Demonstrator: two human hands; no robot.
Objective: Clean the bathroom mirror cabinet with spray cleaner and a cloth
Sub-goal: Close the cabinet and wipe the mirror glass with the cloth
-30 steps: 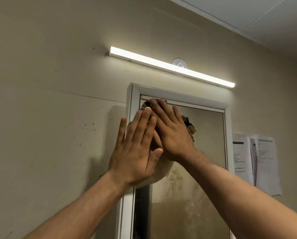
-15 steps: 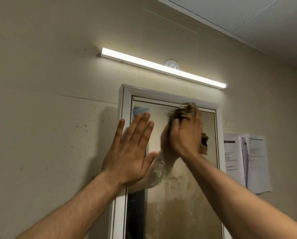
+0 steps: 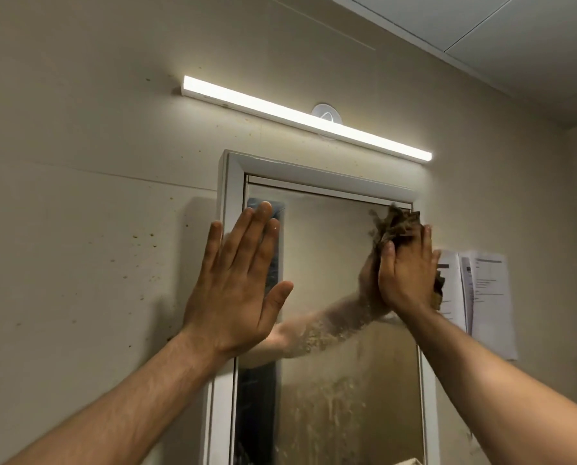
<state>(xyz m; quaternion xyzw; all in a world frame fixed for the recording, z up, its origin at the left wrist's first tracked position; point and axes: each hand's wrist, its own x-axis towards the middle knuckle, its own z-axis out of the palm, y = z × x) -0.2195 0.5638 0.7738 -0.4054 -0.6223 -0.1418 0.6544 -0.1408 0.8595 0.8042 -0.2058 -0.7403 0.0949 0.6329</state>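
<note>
The right hand (image 3: 408, 276), fingers straight, mostly hid the cloth (image 3: 396, 224) pressed on the mirror (image 3: 327, 250). The left hand (image 3: 233, 290) lay flat at its left edge.

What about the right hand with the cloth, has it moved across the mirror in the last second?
Yes. The right hand, pressing the cloth, went rightward from the mirror frame's top left corner, by the left hand, to its right edge.
</note>
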